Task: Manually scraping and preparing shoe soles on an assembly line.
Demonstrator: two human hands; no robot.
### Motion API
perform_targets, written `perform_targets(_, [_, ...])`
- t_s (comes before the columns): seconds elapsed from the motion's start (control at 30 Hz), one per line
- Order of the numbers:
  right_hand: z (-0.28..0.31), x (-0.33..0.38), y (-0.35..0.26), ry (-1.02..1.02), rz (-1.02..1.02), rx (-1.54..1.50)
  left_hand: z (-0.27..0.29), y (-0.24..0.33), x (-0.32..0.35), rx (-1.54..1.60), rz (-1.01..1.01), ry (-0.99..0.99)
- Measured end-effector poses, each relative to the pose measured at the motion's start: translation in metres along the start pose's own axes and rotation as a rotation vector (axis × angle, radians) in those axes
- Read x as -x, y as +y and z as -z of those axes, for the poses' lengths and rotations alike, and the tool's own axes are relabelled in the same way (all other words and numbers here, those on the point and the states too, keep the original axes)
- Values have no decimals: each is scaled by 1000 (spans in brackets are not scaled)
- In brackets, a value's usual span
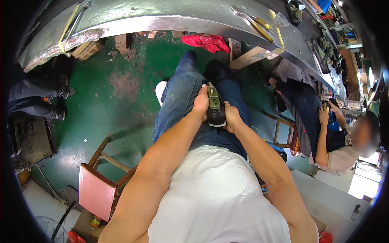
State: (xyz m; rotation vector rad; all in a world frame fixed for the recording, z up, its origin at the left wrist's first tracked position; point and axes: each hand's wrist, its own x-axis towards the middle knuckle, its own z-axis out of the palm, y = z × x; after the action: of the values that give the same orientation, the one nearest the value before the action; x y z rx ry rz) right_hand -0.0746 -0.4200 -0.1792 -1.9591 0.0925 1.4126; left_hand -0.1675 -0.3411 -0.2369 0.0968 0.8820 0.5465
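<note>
A shoe (215, 106) lies over my lap, its rounded black toe toward me and its olive-green upper pointing away. A pale strip edges the toe. My left hand (200, 100) presses along the shoe's left side, thumb pointing away from me. Against the right side, near the toe, rests my right hand (231, 116) with its fingers closed on it. Some fingers of both hands are hidden behind the shoe and my legs. My jeans (178, 97) are beneath it.
A metal-topped bench (121, 25) curves across the front, with yellow-handled pliers (259, 27) on it. A red cloth (206, 41) lies below it. A pink-seated chair (97, 190) stands at left. A co-worker (324, 133) sits at right; another person's legs (38, 99) show far left.
</note>
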Motion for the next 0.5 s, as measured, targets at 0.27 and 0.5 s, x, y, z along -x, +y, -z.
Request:
perform_targets(0.27, [32, 36, -38, -258, 419, 1219, 6, 16, 11, 69, 8, 6])
perform_targets(0.5, [30, 50, -46, -352, 1420, 1216, 1, 18, 7, 26, 49, 18])
